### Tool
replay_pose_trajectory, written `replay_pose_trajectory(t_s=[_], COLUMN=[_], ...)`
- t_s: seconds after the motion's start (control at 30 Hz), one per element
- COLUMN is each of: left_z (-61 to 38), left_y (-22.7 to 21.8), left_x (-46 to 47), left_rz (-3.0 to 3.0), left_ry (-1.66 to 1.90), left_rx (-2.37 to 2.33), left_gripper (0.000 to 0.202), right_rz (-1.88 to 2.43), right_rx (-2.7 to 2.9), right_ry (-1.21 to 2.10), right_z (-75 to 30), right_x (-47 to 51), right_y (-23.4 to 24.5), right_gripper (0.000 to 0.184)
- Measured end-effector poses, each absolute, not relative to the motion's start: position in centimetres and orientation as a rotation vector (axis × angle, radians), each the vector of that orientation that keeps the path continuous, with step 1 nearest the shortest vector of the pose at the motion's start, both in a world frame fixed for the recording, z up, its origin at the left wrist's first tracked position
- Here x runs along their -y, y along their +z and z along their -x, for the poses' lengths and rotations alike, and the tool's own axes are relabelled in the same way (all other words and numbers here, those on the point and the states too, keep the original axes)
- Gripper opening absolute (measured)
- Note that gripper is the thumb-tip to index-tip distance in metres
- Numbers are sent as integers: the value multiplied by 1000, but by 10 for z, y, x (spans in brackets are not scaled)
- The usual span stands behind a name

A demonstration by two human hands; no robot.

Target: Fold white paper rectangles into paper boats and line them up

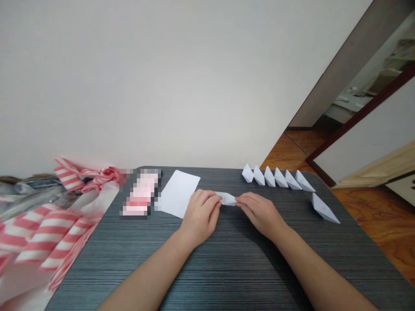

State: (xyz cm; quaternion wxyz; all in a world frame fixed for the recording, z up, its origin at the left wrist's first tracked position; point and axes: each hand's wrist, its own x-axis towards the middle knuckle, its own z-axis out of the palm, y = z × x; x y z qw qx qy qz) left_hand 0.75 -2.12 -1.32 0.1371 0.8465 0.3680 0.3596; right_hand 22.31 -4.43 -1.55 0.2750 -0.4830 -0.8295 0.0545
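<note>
Bright, even light on my feed; a soft shadow on the surface (233, 276) below the right hand (259, 214), lens distortion tilting the door frame (363, 77) well right of it, a pixelated block (140, 193) left of the left hand (201, 216).

A pink-and-white object (140, 193) pixelated beyond reading; folded white paper (227, 198) partly behind fingers (214, 199).

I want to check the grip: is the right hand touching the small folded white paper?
Touching. The head view shows the right hand with its fingers pressed against the right end of the folded white paper.
</note>
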Motion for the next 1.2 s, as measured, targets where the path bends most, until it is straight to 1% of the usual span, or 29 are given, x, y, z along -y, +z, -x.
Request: replay_pose_trajectory(t_s=[0.07, 0.17, 0.23, 0.4, 0.5, 0.57, 0.67, 0.87, 1.2], left_z=[-8, -10, -11, -15, -14, -13, -12, -14, -15], left_y=[-12, -11, -10, -11, -11, -12, -13, -14, -14], left_x=[22, 22, 22, 20, 19, 19, 18, 17, 16], left_rz=[-2425, -2441, -2456, -2476, -2468, -2452, -2433, -2441, -2450], left_ry=[957, 647, 500, 390, 386, 389, 392, 384, 384], left_rx=[-1001, -906, -882, -904, -895, -900, -896, -903, -913], left_gripper=[18, 21, 25, 30, 31, 32, 32, 33, 34], right_rz=[1337, 1389, 1401, 1477, 1569, 1647, 1783, 1918, 1986], right_rx=[2181, 2138, 2099, 1960, 1850, 1778, 1691, 1716, 1710], right_ry=[107, 51, 5, -108, -203, -266, -304, -352, -380], right_z=[-227, -232, -235, -261, -291, -313, -344, -378, -383], right_x=[44, 45, 47, 53, 68, 87, 120, 162, 157], right_y=[-16, -10, 0, 30, 37, 31, 10, -32, -44], right_gripper=[19, 18, 18, 16, 15, 14, 15, 17, 21])
